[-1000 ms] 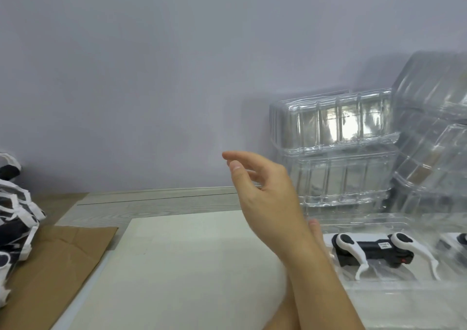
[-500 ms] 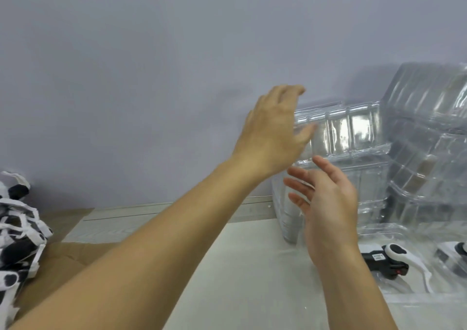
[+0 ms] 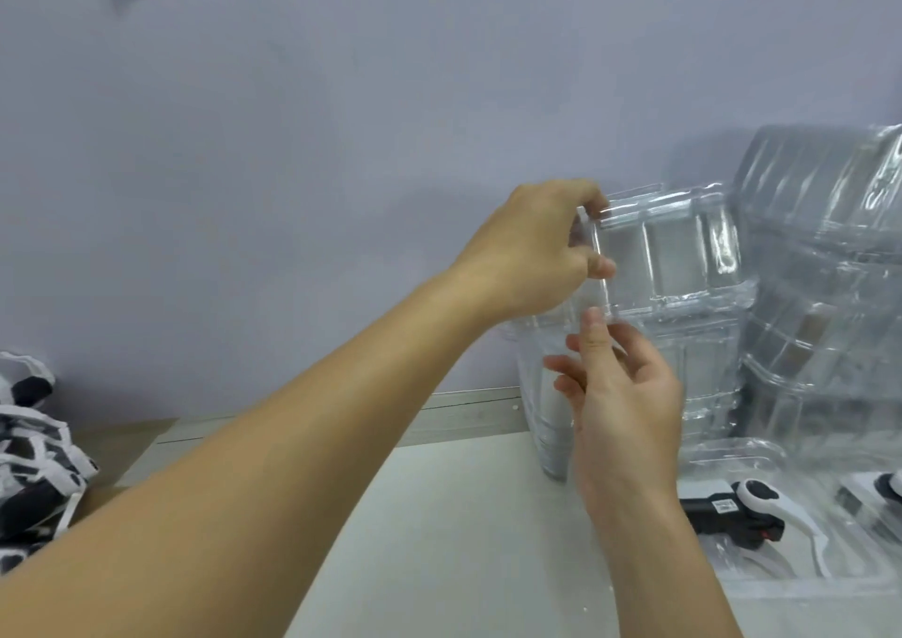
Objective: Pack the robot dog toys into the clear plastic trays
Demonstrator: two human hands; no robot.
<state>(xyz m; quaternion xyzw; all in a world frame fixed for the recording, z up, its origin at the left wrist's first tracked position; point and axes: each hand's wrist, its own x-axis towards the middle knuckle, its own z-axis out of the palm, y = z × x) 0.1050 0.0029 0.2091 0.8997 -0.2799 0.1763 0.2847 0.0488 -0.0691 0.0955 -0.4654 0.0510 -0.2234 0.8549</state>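
Where the white board meets the wall: stack of clear plastic trays (image 3: 683,344), ribbed and glossy, standing right of centre with top tray (image 3: 668,252) tilted up off the pile, compartments facing the camera. Just right of it, second bulkier heap of trays (image 3: 820,256), blurred by glare. Low right, flat on the white board (image 3: 463,515), an open tray (image 3: 761,584) with one black-and-white robot dog toy (image 3: 742,520) lying in it; a second toy at the frame edge, mostly cut off. Far left, pile of loose robot dog toys (image 3: 29,461) on brown cardboard (image 3: 122,447).

Left hand (image 3: 532,256) reaching across from lower left, forearm long and diagonal, thumb and fingers pinched on the left edge of the top tray. Right hand (image 3: 620,393) raised from below, palm turned leftward, fingers loosely spread and half open, index fingertip touching or nearly touching the tray's lower left corner; hard to say which, holding nothing clearly
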